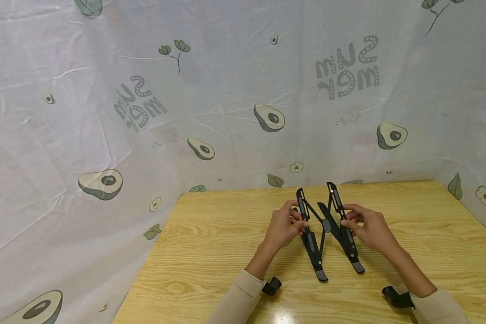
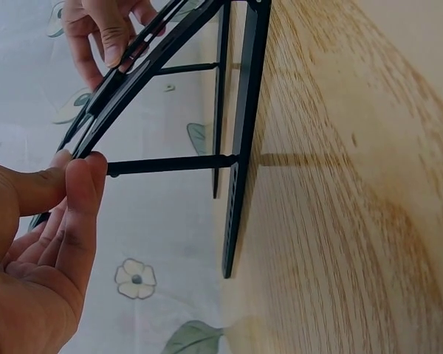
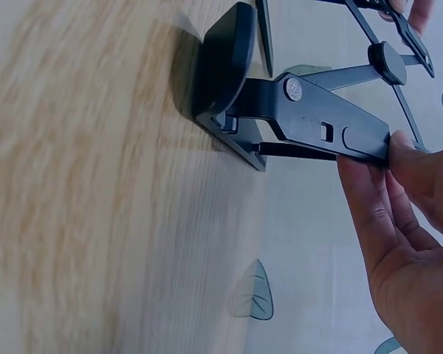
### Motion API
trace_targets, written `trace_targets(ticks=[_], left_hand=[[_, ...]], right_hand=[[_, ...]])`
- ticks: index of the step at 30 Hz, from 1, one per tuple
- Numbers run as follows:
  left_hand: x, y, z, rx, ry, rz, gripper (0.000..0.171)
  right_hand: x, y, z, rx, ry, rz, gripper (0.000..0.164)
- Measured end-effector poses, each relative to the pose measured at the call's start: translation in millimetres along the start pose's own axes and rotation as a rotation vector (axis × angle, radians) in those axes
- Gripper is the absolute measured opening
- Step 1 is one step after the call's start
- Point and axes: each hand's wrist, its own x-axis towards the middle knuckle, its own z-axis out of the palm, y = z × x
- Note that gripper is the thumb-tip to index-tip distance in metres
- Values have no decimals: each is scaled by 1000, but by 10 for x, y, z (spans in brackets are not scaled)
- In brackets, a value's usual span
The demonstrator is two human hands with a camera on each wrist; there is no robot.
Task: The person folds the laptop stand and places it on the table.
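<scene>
A black folding laptop stand point(image 1: 326, 225) stands spread on the wooden table, its two long arms joined by crossing bars at a round hub. My left hand point(image 1: 282, 226) pinches the left arm near its middle between thumb and fingers. On the other side, my right hand point(image 1: 369, 228) pinches the right arm in the same way. The left wrist view shows the upper arms raised at a slant above the base legs, with a prop bar point(image 2: 170, 164) between them. In the right wrist view, a grey-tipped front lip point(image 3: 229, 59) sits at the table end of the right arm.
The light wooden table point(image 1: 210, 252) spreads around the stand, widest to the left. Behind and to the left hangs a white cloth point(image 1: 227, 81) printed with avocados, leaves and lettering. Black wrist mounts point(image 1: 272, 286) stick out from both beige sleeves point(image 1: 239, 299).
</scene>
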Motion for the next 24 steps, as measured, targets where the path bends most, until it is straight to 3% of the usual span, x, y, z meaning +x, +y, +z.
trace_targets(ticks=[24], left_hand=[[4, 13, 8, -15, -4, -16, 57]], right_hand=[[-14, 20, 17, 100, -29, 50, 43]])
